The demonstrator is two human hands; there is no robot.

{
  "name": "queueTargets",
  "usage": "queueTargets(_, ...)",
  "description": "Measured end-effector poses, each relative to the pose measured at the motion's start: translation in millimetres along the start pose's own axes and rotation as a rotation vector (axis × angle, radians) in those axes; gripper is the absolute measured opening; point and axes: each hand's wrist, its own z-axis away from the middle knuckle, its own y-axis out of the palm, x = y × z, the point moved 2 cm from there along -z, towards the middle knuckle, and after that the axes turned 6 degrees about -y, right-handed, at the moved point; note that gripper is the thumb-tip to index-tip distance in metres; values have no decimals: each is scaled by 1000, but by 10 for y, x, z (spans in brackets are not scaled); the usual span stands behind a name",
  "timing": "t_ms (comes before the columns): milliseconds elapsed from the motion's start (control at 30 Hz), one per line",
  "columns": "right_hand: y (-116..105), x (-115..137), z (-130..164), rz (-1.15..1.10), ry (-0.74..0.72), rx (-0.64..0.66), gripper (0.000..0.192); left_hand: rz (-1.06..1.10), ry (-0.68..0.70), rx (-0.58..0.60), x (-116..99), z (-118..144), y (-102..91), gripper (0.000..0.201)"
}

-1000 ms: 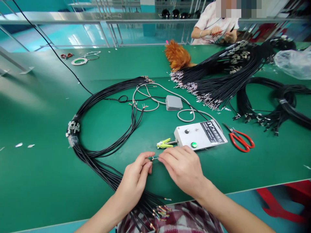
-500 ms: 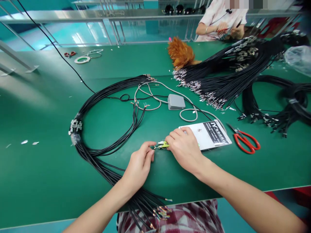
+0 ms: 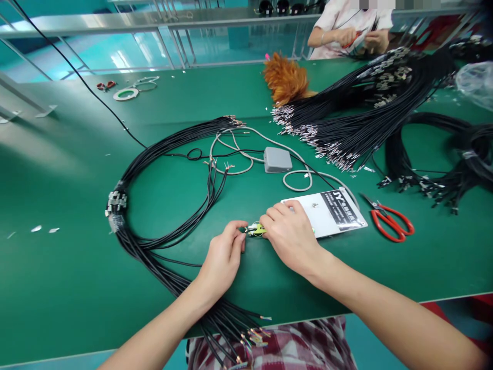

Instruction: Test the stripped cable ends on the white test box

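Observation:
My left hand [image 3: 223, 254] pinches the stripped end of a thin black cable [image 3: 169, 259] and holds it at the yellow-green clip [image 3: 254, 230]. That clip sticks out of the left side of a white control box [image 3: 331, 213]. My right hand [image 3: 289, 235] rests over the clip and the box's left end, fingers closed around the clip. A large loop of black cables [image 3: 154, 154] lies to the left, and its stripped ends hang over the table's near edge [image 3: 250, 336].
Red-handled scissors [image 3: 389, 221] lie right of the box. A grey foot pedal [image 3: 276, 159] with a grey cord sits behind it. Big bundles of black cables [image 3: 365, 113] and an orange feather duster [image 3: 287, 79] fill the far right. Another person [image 3: 348, 28] works across the table.
Both hands moved away from me, from the table in front of the box up to the clip. My right hand now covers the box's left end and its green button.

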Motion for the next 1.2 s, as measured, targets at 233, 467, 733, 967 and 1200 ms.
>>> queueTargets(233, 16, -6, 8, -10, -7, 6, 8, -4, -7, 22, 27, -32, 25, 23)
queueTargets(467, -69, 6, 70, -70, -13, -36, 13, -19, -17, 23, 37, -22, 41, 24)
queueTargets(733, -193, -232, 947, -206, 239, -559, 11, -30, -13, 45, 44, -25, 25, 28)
queueTargets(967, 78, -84, 1103, -139, 220, -562, 11, -68, -17, 42, 60, -33, 20, 31)
queueTargets(1200, 125, -130, 1096, -111, 220, -617, 16, 5, -50, -22, 132, 50, -86, 29)
